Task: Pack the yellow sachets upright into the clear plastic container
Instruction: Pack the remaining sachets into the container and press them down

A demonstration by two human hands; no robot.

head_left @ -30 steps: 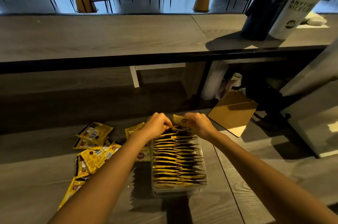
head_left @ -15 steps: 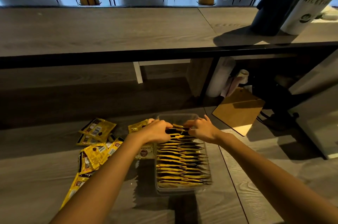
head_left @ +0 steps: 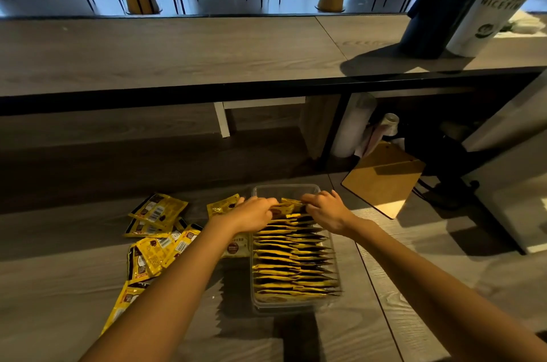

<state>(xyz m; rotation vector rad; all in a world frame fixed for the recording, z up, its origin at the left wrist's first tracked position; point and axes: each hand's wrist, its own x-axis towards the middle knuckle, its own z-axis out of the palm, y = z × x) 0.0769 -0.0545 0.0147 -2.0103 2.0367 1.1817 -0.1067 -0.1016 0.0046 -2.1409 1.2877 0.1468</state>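
A second ago both hands were lifted above the far end of the clear rectangular plastic container [head_left: 296, 307] with a yellow foil sachet [head_left: 288, 205] raised between them; now they have come down, and the left hand [head_left: 255, 213] and right hand [head_left: 325, 210] each pinch an end of that sachet, pressing it on edge into the row at the tray's twelve o'clock end. That suggests this sachet is nearly seated, joining the packed upright sachets [head_left: 293, 261] that fill the tray from six o'clock up to the hands. Only a short bare stretch of tray is left beyond the fingers at twelve o'clock, so I judge room for few more. The loose yellow sachets [head_left: 157, 246] lie flat on the grey wood-grain table [head_left: 399, 287] at nine o'clock of the tray, near but apart from it, with one or two under the left forearm just beside its wall. At two o'clock a brown clipboard [head_left: 383, 178] lies well apart; the table to the right is open for the elbows.
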